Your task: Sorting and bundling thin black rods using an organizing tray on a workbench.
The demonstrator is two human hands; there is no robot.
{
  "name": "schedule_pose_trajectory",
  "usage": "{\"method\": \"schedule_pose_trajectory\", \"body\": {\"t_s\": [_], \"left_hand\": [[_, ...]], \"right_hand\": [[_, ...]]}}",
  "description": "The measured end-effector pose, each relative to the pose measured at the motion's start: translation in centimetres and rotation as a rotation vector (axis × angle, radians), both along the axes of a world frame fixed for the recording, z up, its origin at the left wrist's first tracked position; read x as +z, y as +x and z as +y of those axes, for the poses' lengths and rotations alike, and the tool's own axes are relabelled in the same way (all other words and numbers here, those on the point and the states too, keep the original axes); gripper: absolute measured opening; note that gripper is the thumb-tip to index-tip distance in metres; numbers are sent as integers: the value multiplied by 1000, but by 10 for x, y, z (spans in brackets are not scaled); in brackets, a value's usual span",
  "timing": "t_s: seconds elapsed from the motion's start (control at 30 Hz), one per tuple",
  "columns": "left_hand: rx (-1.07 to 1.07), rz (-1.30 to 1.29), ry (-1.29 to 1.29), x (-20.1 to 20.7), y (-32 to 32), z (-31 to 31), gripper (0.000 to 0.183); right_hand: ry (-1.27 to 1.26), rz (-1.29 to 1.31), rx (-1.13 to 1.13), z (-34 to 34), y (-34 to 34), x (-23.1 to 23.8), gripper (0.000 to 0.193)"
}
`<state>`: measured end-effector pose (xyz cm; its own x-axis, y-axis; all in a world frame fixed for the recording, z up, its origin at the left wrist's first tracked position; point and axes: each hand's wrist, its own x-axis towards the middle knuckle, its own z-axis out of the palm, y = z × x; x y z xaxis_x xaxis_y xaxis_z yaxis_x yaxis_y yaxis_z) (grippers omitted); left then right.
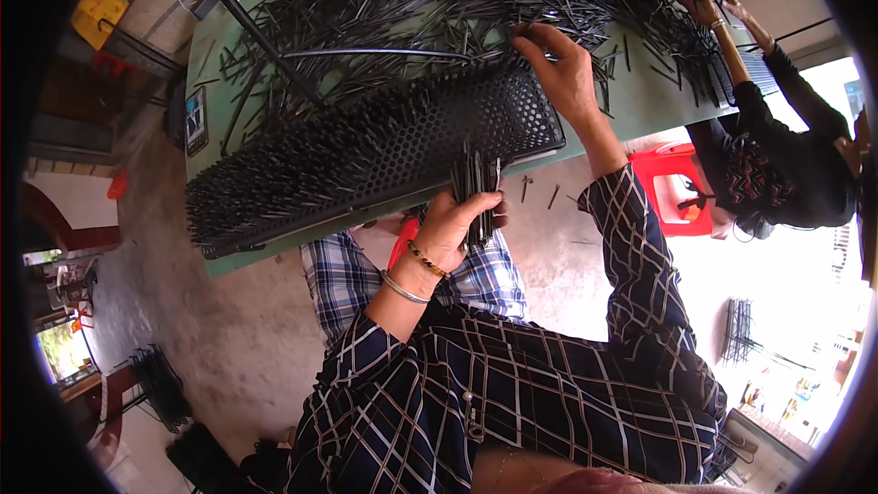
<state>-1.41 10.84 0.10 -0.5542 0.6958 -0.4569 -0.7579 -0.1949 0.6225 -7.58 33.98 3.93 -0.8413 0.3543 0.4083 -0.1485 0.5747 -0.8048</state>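
Observation:
My left hand (446, 224), with a beaded bracelet and a metal bangle at its wrist, is closed around a bundle of thin black sticks (473, 185) in front of the rack. A long black perforated rack (430, 133) lies along the near edge of the table. Black sticks (302, 160) stand upright in most of its holes, while bare holes show toward its right end. Above that right end is my right hand (562, 69), thumb and forefinger drawn together. Whatever is between those fingertips blends into the dark sticks behind.
Loose black sticks (402, 0) are heaped across the green table (206, 69). A dark pole (247, 23) slants over its left side, near a phone-like device (196, 119). Another person's hands (704, 9) work at the far right, beside a red stool (672, 187).

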Motion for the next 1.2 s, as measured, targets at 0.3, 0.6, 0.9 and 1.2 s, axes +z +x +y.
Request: {"method": "schedule_pose_trajectory", "body": {"t_s": [0.3, 0.6, 0.9, 1.2], "left_hand": [[-8, -37, 8, 2, 0, 1, 20], [-8, -47, -5, 2, 0, 2, 13], [-7, -37, -12, 0, 0, 1, 12], [34, -38, -8, 4, 1, 2, 15]], "right_hand": [[-23, 38, 32, -1, 5, -4, 21], [202, -22, -10, 8, 1, -26, 24], [478, 120, 82, 6, 2, -23, 29], [411, 238, 1, 1, 4, -14, 20]]}}
